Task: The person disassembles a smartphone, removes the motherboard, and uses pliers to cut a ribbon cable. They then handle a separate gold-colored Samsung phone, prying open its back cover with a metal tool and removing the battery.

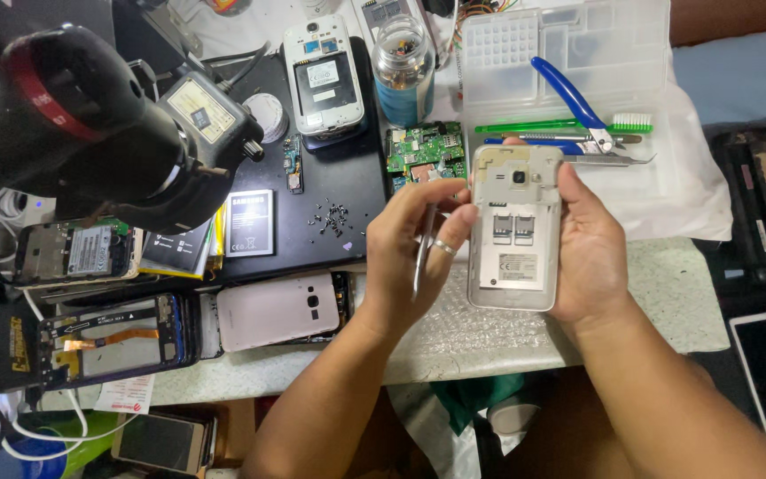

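Observation:
My right hand [591, 248] holds a white phone frame [516, 226] upright over the bench, its open back with camera hole and card slots facing me. My left hand [414, 244], with a ring on one finger, grips thin metal tweezers [422, 257] and touches the phone frame's left edge. A green circuit board [425, 149] lies just beyond the phone on the black mat [339, 191], near a small heap of screws [333, 218].
A black microscope head [90, 124] looms at left. Opened phones [323, 75], a loose battery [249, 222] and a pink phone back [278, 310] lie around. A clear parts box [569, 40] holds blue pliers [569, 93] and a green brush [578, 124]. A glass jar [403, 66] stands behind.

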